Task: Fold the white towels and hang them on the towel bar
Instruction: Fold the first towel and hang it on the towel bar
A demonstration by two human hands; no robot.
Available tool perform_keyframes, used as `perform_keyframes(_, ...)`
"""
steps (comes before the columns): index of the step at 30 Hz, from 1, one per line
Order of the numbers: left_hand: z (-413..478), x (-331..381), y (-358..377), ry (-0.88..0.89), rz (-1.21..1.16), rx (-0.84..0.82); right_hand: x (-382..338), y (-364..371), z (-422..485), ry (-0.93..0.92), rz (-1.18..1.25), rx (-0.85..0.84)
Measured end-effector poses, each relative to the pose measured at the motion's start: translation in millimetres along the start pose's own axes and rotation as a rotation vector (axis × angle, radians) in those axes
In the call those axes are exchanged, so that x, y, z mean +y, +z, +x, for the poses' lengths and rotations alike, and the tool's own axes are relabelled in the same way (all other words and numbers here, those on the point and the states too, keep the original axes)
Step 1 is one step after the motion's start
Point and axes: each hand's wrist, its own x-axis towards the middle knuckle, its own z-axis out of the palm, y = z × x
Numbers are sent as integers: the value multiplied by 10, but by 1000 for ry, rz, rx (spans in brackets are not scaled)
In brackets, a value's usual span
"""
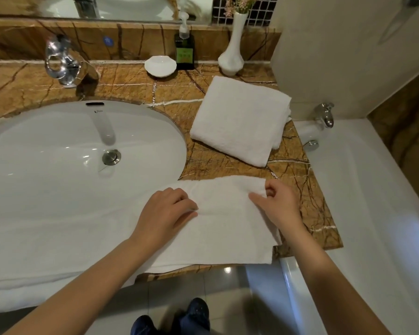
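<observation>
Under both hands, white towel (218, 228): left hand (165, 211) flat, right hand (276, 201) pinching its edge.

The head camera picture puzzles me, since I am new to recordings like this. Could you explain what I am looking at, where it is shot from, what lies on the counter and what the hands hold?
There is no machine here: a person wears one wide-angle camera on the head, looking forward and down, so you see their own two arms. They stand at a brown marble counter with a white sink set into it. A long white towel lies along the front edge, partly over the sink. The left hand rests flat on it; the right hand pinches its far right corner with the fingers. Behind it lies a folded towel. At the back stand a tap, a small white dish, a soap bottle and a white vase of flowers. On the right is a bathtub. No towel bar is in view.
</observation>
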Motion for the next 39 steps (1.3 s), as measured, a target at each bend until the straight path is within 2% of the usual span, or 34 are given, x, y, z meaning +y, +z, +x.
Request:
perform_keyframes(2,-18,3,-17,-17,-15,1,-64,-25,5,-75,167,-6)
perform_keyframes(4,-14,26,-32,-85,-29,26,-139,1,62,-115,221,46)
perform_keyframes(7,0,65,-24,-202,-4,50,-190,104,201,36,230,55)
perform_keyframes(10,11,74,-16,-201,48,26,-183,91,223,226,296,-113)
perform_keyframes(12,11,63,-10,-173,69,13,-112,-8,183,205,371,-267)
perform_keyframes(16,-13,33,-12,-135,58,9,-8,-194,148,92,208,-519)
perform_keyframes(24,-31,79,-45,-99,96,8,160,-164,73,7,172,-355)
perform_keyframes(26,-28,86,-46,-106,101,2,150,-161,58,-7,75,-316)
perform_keyframes(28,-37,98,-49,-124,99,-9,138,-221,53,-49,-181,-244)
perform_keyframes(30,-70,111,-45,-141,98,-21,93,-211,-13,-147,-430,-59)
perform_keyframes(32,-116,122,-36,-139,114,-26,-45,-11,-182,-329,-484,140)
perform_keyframes(33,-131,126,-32,-136,125,-23,-120,150,-280,-415,-470,151)
perform_keyframes(35,-142,139,-32,-147,130,-13,-184,505,-452,-514,-515,-4)
perform_keyframes(37,-141,154,-65,-185,114,-3,-124,784,-558,-491,-688,-157)
perform_keyframes(39,-165,143,-155,-254,101,13,-23,852,-542,-439,-803,-155)
